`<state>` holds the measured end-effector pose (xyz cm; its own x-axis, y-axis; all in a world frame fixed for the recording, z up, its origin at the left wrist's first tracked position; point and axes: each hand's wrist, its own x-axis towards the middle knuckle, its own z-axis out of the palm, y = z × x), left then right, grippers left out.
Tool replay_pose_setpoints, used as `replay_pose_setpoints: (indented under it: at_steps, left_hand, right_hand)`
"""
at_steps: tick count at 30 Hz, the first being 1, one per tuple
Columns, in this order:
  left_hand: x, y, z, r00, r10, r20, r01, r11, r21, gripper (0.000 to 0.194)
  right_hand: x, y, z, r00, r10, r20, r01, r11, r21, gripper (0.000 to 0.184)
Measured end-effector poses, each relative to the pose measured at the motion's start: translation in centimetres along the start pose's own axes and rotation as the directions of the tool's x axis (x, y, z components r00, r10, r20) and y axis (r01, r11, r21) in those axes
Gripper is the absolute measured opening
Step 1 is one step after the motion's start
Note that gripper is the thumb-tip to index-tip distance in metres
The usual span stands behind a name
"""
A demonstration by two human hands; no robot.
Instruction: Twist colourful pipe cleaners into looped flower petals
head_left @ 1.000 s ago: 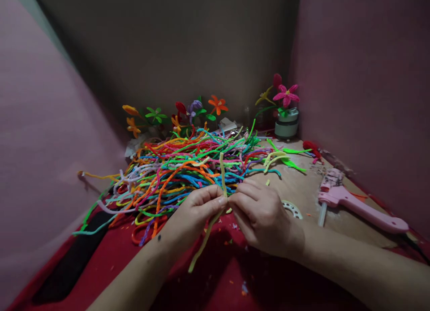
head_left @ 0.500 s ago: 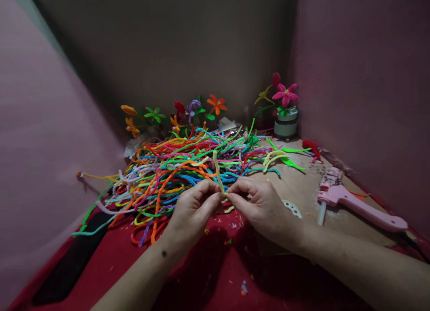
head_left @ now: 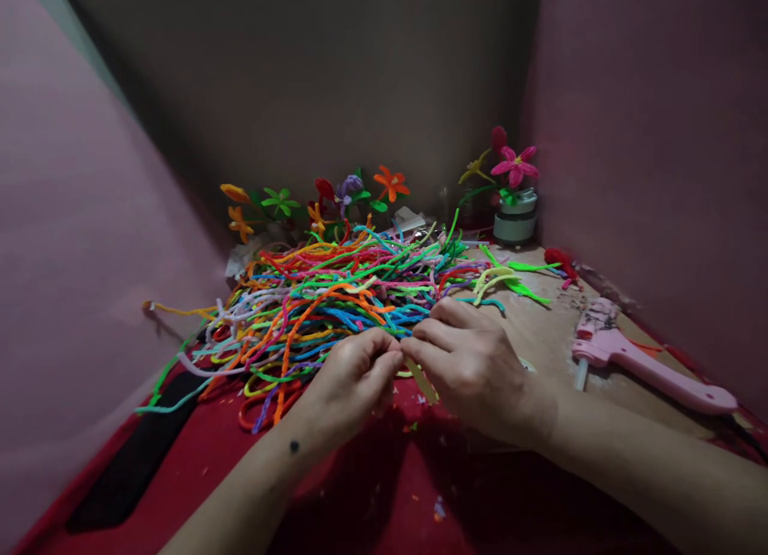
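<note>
My left hand (head_left: pixel 363 371) is closed, thumb against index finger, pinching a pale yellow pipe cleaner (head_left: pixel 423 381). Fingertip to fingertip with it, my right hand (head_left: pixel 471 363) is closed on the same pipe cleaner, knuckles turned up. One length of the pipe cleaner slants down between the hands and looks blurred; the rest is hidden by the fingers. Just beyond both hands lies a big tangled heap of pipe cleaners (head_left: pixel 336 291) in many colours.
A pink hot glue gun (head_left: pixel 654 363) lies on a brown board (head_left: pixel 540 323) at right. Pipe-cleaner flowers (head_left: pixel 391 184) stand along the back, some by a pale green jar (head_left: pixel 514 219). A black strip (head_left: pixel 132 459) lies at left on the red cloth (head_left: pixel 228 475), which has scattered fluff bits.
The pipe cleaner's free length, upright before, now points down towards me between the hands. My right hand has rolled over, its fingers covering more of it.
</note>
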<state>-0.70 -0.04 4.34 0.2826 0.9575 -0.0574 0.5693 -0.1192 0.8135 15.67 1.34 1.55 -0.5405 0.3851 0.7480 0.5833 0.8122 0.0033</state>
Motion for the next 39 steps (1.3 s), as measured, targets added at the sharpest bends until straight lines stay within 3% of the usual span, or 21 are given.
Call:
replay_pose_setpoints:
  at_steps: [2,4,6,8,10,16,22,26,30,33,36,39]
  left_hand:
    - [0.1,0.1,0.0,0.999,-0.039,-0.036,0.040,0.999,0.028,0.019]
    - [0.2,0.1,0.0,0.998,-0.037,-0.052,0.039,0.998,0.049,0.017]
    - [0.3,0.0,0.0,0.997,-0.003,-0.077,0.008,0.997,0.075,0.017]
    - [0.3,-0.2,0.1,0.994,0.041,-0.105,-0.030,0.995,0.097,0.018]
    - [0.3,-0.3,0.3,0.990,0.064,-0.126,-0.051,0.993,0.109,0.018]
    - [0.1,-0.4,0.1,0.997,0.021,-0.075,-0.021,1.000,0.003,0.019]
    - [0.5,0.0,-0.6,0.989,0.111,-0.099,-0.116,0.992,-0.050,0.014]
    - [0.6,-0.2,-0.3,0.999,-0.007,-0.050,-0.002,0.983,-0.182,0.017]
    - [0.5,-0.6,0.2,0.998,-0.047,-0.051,0.033,0.969,-0.243,0.019]
    - [0.5,-0.9,0.3,0.997,-0.004,-0.083,-0.015,0.976,-0.219,0.019]
    - [0.5,-1.3,0.3,0.982,0.083,-0.170,-0.095,0.993,-0.069,0.017]
    - [0.5,-1.7,0.5,0.957,0.160,-0.241,-0.145,0.986,0.079,0.016]
  right_hand:
    - [0.2,0.1,0.0,0.993,0.108,0.042,-0.111,0.993,0.050,0.026]
    - [0.5,0.3,-0.2,0.955,0.263,0.139,-0.288,0.935,0.207,0.021]
    - [0.9,0.4,-0.5,0.852,0.406,0.331,-0.516,0.762,0.392,0.016]
    - [1.3,0.5,-0.8,0.709,0.463,0.531,-0.700,0.552,0.453,0.014]
    - [1.6,0.5,-1.0,0.624,0.489,0.609,-0.776,0.480,0.409,0.015]
    - [1.4,0.2,-0.6,0.639,0.509,0.577,-0.768,0.462,0.443,0.018]
    - [1.7,0.2,-0.6,0.532,0.542,0.651,-0.836,0.213,0.506,0.012]
    - [1.6,0.0,-0.2,0.479,0.556,0.679,-0.841,0.071,0.536,0.010]
    - [1.1,-0.3,0.6,0.504,0.566,0.653,-0.784,-0.019,0.621,0.014]
    - [0.7,-0.6,1.2,0.519,0.512,0.685,-0.738,-0.136,0.661,0.017]
    - [0.3,-0.9,1.4,0.475,0.390,0.789,-0.745,-0.298,0.596,0.019]
    - [0.1,-1.2,1.5,0.461,0.326,0.826,-0.736,-0.380,0.560,0.022]
